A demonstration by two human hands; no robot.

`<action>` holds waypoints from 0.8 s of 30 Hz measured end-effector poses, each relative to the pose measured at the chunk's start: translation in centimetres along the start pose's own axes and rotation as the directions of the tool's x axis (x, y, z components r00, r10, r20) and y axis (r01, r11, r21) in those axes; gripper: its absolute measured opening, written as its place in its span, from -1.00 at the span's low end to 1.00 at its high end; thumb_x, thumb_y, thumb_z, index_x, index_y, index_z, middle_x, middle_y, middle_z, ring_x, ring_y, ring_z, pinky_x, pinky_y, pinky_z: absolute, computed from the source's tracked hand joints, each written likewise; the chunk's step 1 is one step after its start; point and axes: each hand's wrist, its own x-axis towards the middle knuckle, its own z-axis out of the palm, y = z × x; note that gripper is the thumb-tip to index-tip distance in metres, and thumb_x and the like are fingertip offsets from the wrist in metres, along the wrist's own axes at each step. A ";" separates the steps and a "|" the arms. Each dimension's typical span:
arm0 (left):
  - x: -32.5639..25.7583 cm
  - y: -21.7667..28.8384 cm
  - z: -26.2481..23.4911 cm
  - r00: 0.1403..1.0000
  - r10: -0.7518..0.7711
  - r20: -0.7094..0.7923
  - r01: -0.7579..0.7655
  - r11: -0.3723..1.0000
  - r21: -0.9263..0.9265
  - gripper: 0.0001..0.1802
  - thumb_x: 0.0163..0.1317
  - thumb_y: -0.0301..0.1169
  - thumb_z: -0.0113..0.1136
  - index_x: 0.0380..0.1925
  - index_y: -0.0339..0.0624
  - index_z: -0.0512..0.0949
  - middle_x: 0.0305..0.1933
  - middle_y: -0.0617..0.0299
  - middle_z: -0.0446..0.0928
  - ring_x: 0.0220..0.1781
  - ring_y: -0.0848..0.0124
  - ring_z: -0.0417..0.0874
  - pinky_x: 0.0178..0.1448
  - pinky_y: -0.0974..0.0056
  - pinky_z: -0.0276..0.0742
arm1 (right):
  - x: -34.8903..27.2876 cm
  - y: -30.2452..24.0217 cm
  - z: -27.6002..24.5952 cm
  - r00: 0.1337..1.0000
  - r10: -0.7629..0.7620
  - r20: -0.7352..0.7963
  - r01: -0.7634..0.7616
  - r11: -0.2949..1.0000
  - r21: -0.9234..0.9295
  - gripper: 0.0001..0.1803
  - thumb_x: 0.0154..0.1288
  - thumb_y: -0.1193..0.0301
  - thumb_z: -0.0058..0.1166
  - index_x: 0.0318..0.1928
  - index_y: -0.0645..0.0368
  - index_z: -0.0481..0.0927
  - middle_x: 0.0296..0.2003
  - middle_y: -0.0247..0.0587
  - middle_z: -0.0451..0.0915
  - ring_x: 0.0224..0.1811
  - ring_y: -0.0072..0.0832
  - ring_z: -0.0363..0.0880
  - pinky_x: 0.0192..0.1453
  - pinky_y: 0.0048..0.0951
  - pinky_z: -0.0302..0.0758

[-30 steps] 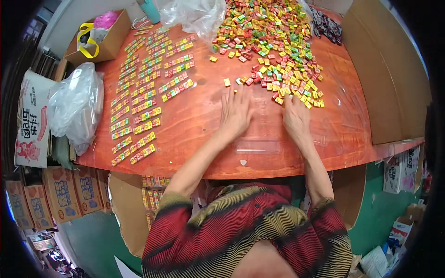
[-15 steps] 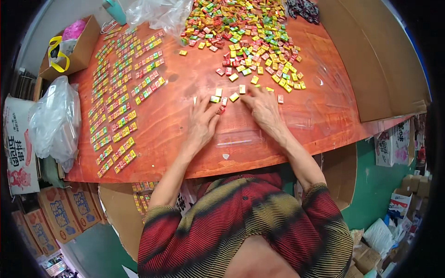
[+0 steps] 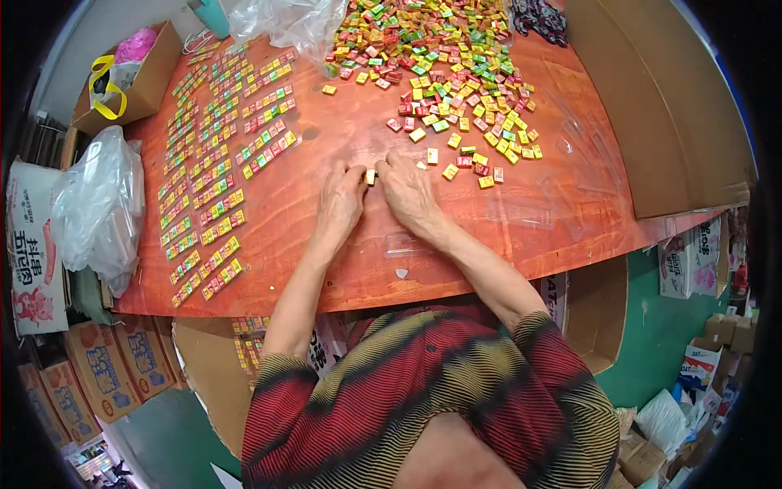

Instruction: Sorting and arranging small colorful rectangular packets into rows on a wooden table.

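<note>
My left hand [image 3: 341, 197] and my right hand [image 3: 409, 194] meet near the middle of the red wood-grained table, fingers bent inward. Between their fingertips stands a small yellow-and-white box [image 3: 371, 177], pinched from both sides. Other small boxes may be hidden behind the fingers. Beside my right hand lie several loose ones, among them a yellow box [image 3: 450, 172] and a red box [image 3: 464, 162]. Farther off spreads a large heap of small red, yellow and green boxes [image 3: 423, 49]. On the left, similar boxes lie in neat short rows [image 3: 218, 189].
A clear plastic bag [image 3: 98, 212] hangs by the left table edge, and another plastic bag [image 3: 285, 28] lies at the back. An open carton [image 3: 142, 90] stands back left. A tall cardboard panel [image 3: 660, 106] borders the right side. Clear plastic trays [image 3: 521, 208] lie right of my hands.
Both hands have drawn together, my right hand moving left. The boxes between them are now mostly hidden by the fingers, and several loose boxes show to the right of my right hand.
</note>
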 end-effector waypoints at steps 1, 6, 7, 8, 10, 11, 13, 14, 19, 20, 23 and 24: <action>0.0 0.1 0.0 1.000 0.006 0.003 -0.006 1.000 -0.007 -0.71 -0.05 -0.57 0.19 -0.24 -0.24 0.50 -0.27 0.01 0.40 -0.24 0.08 0.49 -0.18 0.15 0.42 | 0.1 0.1 0.0 1.000 -0.028 -0.005 0.028 0.999 -0.020 -0.89 0.01 0.53 -0.08 -0.41 0.26 0.47 -0.39 -0.03 0.42 -0.32 -0.15 0.48 -0.35 -0.24 0.47; -0.7 -0.4 -1.0 0.999 -0.016 0.052 0.020 0.996 -0.090 -0.73 -0.08 -0.55 0.23 -0.29 -0.26 0.51 -0.38 0.05 0.42 -0.30 0.12 0.51 -0.23 0.16 0.42 | 0.7 -0.1 -0.7 0.998 0.000 0.064 0.001 1.000 -0.003 -0.88 0.04 0.50 -0.08 -0.41 0.28 0.47 -0.41 0.05 0.45 -0.40 -0.12 0.52 -0.39 -0.23 0.48; -0.9 -0.8 -1.1 0.998 -0.044 0.049 0.049 0.992 -0.117 -0.73 -0.08 -0.53 0.23 -0.30 -0.26 0.51 -0.40 0.06 0.42 -0.31 0.14 0.51 -0.23 0.17 0.43 | 0.8 -0.2 -0.6 0.997 0.038 0.061 -0.039 0.999 0.006 -0.87 0.06 0.49 -0.08 -0.41 0.30 0.47 -0.42 0.09 0.45 -0.42 -0.10 0.53 -0.41 -0.22 0.47; -0.9 -0.8 -1.3 0.996 -0.071 0.046 0.077 0.987 -0.144 -0.74 -0.08 -0.51 0.24 -0.30 -0.26 0.52 -0.42 0.07 0.41 -0.32 0.15 0.52 -0.23 0.18 0.43 | 0.7 -0.1 -0.5 0.997 0.037 0.061 -0.038 0.999 0.005 -0.87 0.06 0.49 -0.08 -0.41 0.30 0.47 -0.42 0.09 0.45 -0.42 -0.10 0.53 -0.41 -0.22 0.47; -0.9 -0.6 -1.6 0.994 -0.086 0.065 0.094 0.987 -0.129 -0.74 -0.07 -0.51 0.24 -0.30 -0.25 0.52 -0.41 0.07 0.41 -0.32 0.17 0.51 -0.23 0.19 0.42 | 0.4 0.6 -0.4 0.980 0.101 0.172 -0.106 0.994 0.020 -0.86 0.13 0.42 -0.03 -0.40 0.25 0.43 -0.40 0.07 0.47 -0.39 -0.06 0.52 -0.35 -0.12 0.42; -1.1 -0.6 -1.9 0.991 -0.108 0.083 0.116 0.987 -0.109 -0.75 -0.06 -0.50 0.23 -0.30 -0.24 0.52 -0.41 0.07 0.41 -0.32 0.18 0.51 -0.23 0.20 0.42 | 0.2 0.9 -0.6 0.980 0.097 0.176 -0.102 0.995 0.022 -0.86 0.13 0.42 -0.03 -0.40 0.25 0.43 -0.40 0.07 0.47 -0.39 -0.06 0.52 -0.35 -0.12 0.42; -1.1 -1.4 -1.5 0.996 -0.060 0.071 0.068 0.990 -0.122 -0.75 -0.05 -0.50 0.23 -0.29 -0.23 0.52 -0.40 0.07 0.41 -0.33 0.18 0.50 -0.24 0.20 0.41 | -0.4 1.9 -1.3 0.975 0.196 0.101 -0.206 0.973 0.103 -0.82 0.15 0.36 0.00 -0.34 0.22 0.46 -0.38 0.05 0.49 -0.38 -0.09 0.52 -0.33 -0.14 0.43; -1.1 -1.5 -1.5 0.998 -0.007 0.061 0.015 0.991 -0.135 -0.74 -0.04 -0.50 0.22 -0.27 -0.21 0.51 -0.39 0.07 0.40 -0.33 0.18 0.49 -0.24 0.20 0.40 | -0.5 1.8 -2.5 0.983 0.178 0.049 -0.184 0.974 0.136 -0.82 0.17 0.35 0.00 -0.29 0.20 0.49 -0.37 -0.02 0.48 -0.37 -0.11 0.51 -0.34 -0.15 0.43; -1.1 -1.0 -1.9 0.996 -0.029 0.083 0.039 0.991 -0.129 -0.68 -0.05 -0.54 0.21 -0.21 -0.23 0.49 -0.37 0.05 0.40 -0.31 0.16 0.49 -0.22 0.20 0.41 | -0.9 0.4 -2.7 0.997 -0.041 -0.068 0.050 0.991 0.127 -0.85 0.17 0.42 -0.04 -0.24 0.16 0.50 -0.39 -0.11 0.45 -0.37 -0.17 0.51 -0.35 -0.23 0.43; -1.2 -0.9 -2.0 0.998 -0.015 0.065 0.023 0.991 -0.133 -0.65 -0.06 -0.55 0.21 -0.18 -0.24 0.48 -0.36 0.05 0.41 -0.29 0.15 0.50 -0.21 0.20 0.42 | -0.6 0.2 -2.4 0.999 -0.030 -0.022 0.032 0.995 0.090 -0.84 0.13 0.44 -0.02 -0.25 0.16 0.50 -0.40 -0.11 0.45 -0.37 -0.17 0.51 -0.36 -0.24 0.43; -1.3 -1.0 -1.9 0.998 -0.009 0.068 0.018 0.992 -0.129 -0.61 -0.07 -0.58 0.20 -0.15 -0.25 0.46 -0.31 0.03 0.43 -0.24 0.11 0.51 -0.17 0.19 0.43 | 0.3 0.6 -1.2 0.995 -0.049 0.081 0.048 0.999 0.020 -0.85 0.01 0.49 0.01 -0.33 0.20 0.49 -0.43 -0.08 0.43 -0.40 -0.15 0.51 -0.40 -0.21 0.41; -1.4 -1.1 -2.0 0.998 -0.010 0.069 0.019 0.992 -0.127 -0.61 -0.07 -0.58 0.20 -0.15 -0.25 0.46 -0.31 0.03 0.43 -0.24 0.11 0.51 -0.17 0.19 0.43 | 0.6 0.6 -1.0 0.990 -0.071 0.120 0.074 0.997 -0.020 -0.87 0.00 0.49 0.01 -0.37 0.21 0.47 -0.45 -0.05 0.43 -0.42 -0.13 0.51 -0.41 -0.20 0.42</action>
